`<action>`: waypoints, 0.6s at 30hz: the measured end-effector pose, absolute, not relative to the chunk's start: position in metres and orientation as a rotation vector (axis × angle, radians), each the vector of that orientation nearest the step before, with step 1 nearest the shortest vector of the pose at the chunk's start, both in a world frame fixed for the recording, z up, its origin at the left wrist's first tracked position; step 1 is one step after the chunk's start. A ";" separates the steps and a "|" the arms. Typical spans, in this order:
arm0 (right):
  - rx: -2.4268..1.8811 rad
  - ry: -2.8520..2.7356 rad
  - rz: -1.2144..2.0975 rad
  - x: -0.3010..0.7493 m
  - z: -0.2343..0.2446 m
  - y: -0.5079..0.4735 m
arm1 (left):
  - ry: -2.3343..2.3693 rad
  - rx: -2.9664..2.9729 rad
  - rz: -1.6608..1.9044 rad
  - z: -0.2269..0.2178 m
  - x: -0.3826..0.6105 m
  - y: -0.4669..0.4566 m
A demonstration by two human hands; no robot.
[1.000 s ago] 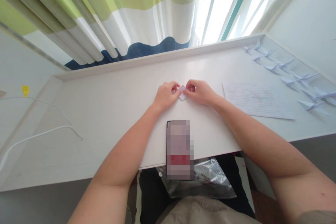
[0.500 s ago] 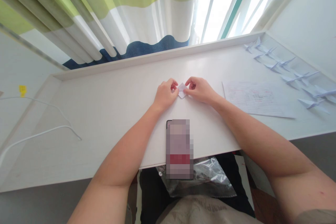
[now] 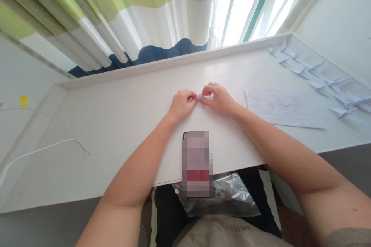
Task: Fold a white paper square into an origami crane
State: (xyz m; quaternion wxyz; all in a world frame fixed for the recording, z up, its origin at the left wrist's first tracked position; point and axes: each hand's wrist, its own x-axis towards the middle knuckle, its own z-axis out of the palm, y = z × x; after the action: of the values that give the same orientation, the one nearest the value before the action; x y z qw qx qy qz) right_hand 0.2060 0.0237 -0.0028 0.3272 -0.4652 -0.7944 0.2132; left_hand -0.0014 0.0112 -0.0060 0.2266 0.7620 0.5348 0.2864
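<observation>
A small folded piece of white paper [image 3: 199,97] is held just above the white desk [image 3: 121,123], at its middle. My left hand [image 3: 182,104] pinches the paper's left side with curled fingers. My right hand [image 3: 218,98] pinches the right side, fingers bent over it. Most of the paper is hidden between the fingertips.
A phone [image 3: 197,163] lies at the desk's front edge, overhanging it. A written sheet of paper [image 3: 282,109] lies to the right, with several folded paper cranes [image 3: 321,81] beyond it. A white cable [image 3: 43,146] runs across the left. Curtains [image 3: 121,15] hang behind the desk.
The flat diamond of paper has been folded up smaller between the fingertips. Both hands have drawn closer together and slightly farther from me.
</observation>
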 end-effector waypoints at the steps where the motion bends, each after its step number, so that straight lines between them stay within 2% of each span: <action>1: -1.207 -2.090 0.555 0.206 -0.003 0.024 | 1.472 2.083 0.802 -0.006 -0.002 0.011; 18: -1.309 -2.158 0.590 0.206 -0.001 0.023 | 1.514 2.094 0.743 -0.003 -0.007 0.009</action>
State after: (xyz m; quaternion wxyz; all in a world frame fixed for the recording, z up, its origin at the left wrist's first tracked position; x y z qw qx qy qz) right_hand 0.2057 0.0226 -0.0006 0.2713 -0.4860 -0.8014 0.2191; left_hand -0.0073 0.0087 -0.0028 0.2246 0.7590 0.5486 0.2695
